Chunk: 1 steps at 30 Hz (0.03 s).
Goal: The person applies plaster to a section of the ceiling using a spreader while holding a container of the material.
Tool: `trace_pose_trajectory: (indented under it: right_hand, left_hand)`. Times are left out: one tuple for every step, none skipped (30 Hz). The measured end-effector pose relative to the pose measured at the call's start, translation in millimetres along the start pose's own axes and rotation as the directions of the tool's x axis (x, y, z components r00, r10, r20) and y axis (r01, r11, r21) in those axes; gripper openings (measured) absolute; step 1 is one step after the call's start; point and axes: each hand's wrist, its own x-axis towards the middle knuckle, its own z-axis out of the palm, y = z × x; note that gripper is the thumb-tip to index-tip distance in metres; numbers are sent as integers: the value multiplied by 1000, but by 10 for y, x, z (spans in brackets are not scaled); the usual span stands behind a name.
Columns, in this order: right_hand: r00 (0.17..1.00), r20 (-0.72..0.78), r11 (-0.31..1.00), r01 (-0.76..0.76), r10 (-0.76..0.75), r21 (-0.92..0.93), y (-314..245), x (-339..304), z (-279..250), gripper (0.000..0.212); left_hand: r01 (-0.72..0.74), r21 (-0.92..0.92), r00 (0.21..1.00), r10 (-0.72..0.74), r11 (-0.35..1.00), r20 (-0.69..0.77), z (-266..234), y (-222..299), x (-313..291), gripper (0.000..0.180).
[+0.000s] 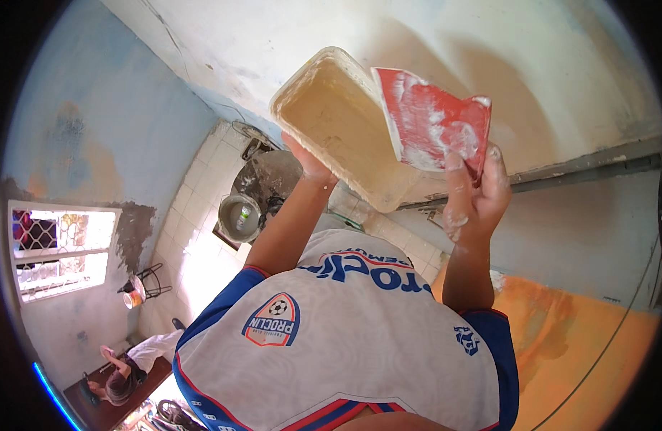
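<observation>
A pale rectangular plastic tub (302,79) is held up near the wall, its inside coated with cream-coloured paste. My left hand (309,159) grips it by its near left side, the fingers partly hidden beneath it. In my right hand (479,195) is a red plastic spreader (435,118), pinched at its lower right corner between thumb and fingers. White paste is smeared over the spreader's face, and its pale edge is beside the tub's right rim. Paste also spots my right fingers and thumb.
Ahead rises a patchy pale wall (446,36), with a ledge (589,161) at right. Below left, a round bucket (239,218) stands on tiles beside a dark grey patch (266,176). A person (122,377) lies or sits at lower left, below a barred window (61,248). A small stand (153,281) is nearby.
</observation>
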Motion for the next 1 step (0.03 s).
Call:
trace_pose_trajectory:
  right_hand:
    - [998, 53, 999, 33, -31, -36, 11, 7, 34, 34]
  left_hand:
    - [-3, 1, 1000, 3, 1000, -10, -44, -2, 31, 94]
